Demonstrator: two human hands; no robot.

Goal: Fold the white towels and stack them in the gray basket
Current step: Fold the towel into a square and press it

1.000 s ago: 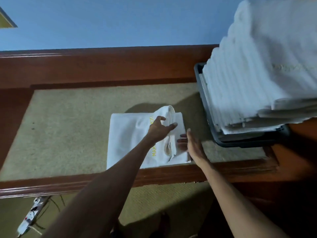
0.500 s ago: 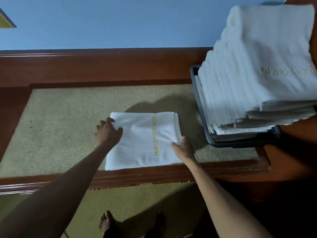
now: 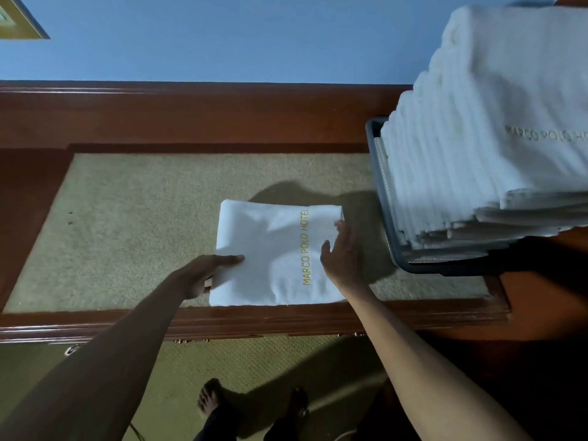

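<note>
Head camera, looking down: nearest are a bare foot point(image 3: 208, 399) and the carpet point(image 3: 286, 354), then the wooden front edge of the table point(image 3: 95, 326), which both forearms cross. Just beyond that edge, on the table's tan pad point(image 3: 143, 218), lies the folded towel point(image 3: 273, 249), a flat white rectangle with gold hotel lettering running up its right side. It sits at the near edge, probably so it can be reached without leaning. The left hand point(image 3: 197, 275) holds the towel's left edge, thumb flat on top and fingers curled beneath the cloth, a pinch that would keep the layers together when it is raised. The right hand point(image 3: 345, 253) lies along the opposite edge. Its thumb rests on the top face and its fingers stretch fairly straight up the side toward the far right corner; whether they have slid underneath cannot be told. Framing the towel from both sides like this suggests the folding is finished and the lift is the step in hand, since a grip at two edges would stop the folds from falling open. Near the towel on the right stands the gray basket point(image 3: 378, 173), close enough for a short carry. It already holds a stack of towels point(image 3: 493, 122) rising well above its rim, so the next one will have to go high and land squarely, or the pile may lean. Farthest back are a wooden ledge point(image 3: 191, 113) and the blue wall point(image 3: 222, 43).
</note>
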